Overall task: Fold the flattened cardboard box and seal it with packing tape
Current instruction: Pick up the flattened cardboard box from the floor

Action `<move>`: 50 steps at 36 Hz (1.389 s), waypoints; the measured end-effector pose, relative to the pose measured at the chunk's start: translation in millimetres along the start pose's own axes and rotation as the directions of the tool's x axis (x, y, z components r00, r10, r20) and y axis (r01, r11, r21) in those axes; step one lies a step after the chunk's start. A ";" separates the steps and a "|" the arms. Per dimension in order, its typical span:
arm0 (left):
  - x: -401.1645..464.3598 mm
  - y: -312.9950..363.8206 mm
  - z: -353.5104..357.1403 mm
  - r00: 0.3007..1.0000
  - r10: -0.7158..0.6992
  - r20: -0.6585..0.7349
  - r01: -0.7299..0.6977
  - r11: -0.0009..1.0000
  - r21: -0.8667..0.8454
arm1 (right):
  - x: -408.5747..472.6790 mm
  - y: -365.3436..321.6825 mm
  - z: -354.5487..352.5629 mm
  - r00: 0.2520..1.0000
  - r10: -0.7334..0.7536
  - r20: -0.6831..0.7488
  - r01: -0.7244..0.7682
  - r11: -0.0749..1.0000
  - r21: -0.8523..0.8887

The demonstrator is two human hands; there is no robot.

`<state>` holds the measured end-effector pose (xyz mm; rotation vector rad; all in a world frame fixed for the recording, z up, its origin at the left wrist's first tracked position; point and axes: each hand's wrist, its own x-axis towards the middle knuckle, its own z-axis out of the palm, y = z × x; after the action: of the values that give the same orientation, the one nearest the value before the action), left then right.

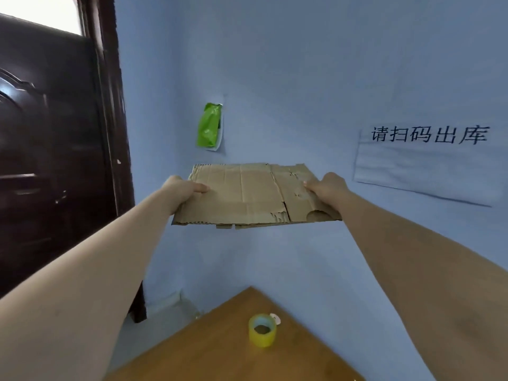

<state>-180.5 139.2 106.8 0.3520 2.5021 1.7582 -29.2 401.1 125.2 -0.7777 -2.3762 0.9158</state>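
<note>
A flattened brown cardboard box [247, 193] is held up in the air, roughly level, in front of the blue wall. Its edges are torn and a slit runs in from the near edge. My left hand [181, 188] grips its left edge, thumb on top. My right hand [327, 187] grips its right edge the same way. Both arms are stretched out. Far below, a yellowish roll of packing tape [262, 329] stands on the wooden table [220, 350], untouched.
A dark wooden door [49, 160] stands at the left. On the blue wall hang a green packet [209, 125] and a white paper sign with black characters [428, 158]. The table's corner points toward the wall.
</note>
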 end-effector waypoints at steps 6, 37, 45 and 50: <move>38.4 12.4 46.4 0.999 -0.032 -0.003 0.032 0.999 -0.003 | 63.7 23.6 -5.3 1.000 -0.021 0.008 0.021 1.000 0.012; 84.9 -73.6 133.8 0.780 -0.372 -0.504 0.451 0.891 0.041 | 284.1 93.5 164.5 0.787 -0.305 0.536 0.169 0.943 0.288; 56.0 -136.1 138.5 0.692 -0.401 -0.601 0.472 0.880 -0.043 | 264.9 121.7 248.7 0.647 -0.307 0.698 0.066 0.935 0.349; 35.3 -185.6 157.1 0.651 -0.453 -0.609 0.454 0.875 -0.165 | 239.8 155.2 296.1 0.542 -0.259 0.799 -0.025 0.946 0.324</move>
<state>-214.0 231.8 -118.4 -0.9744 2.6142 1.8422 -329.6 521.0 -129.2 0.0244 -2.8742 1.8581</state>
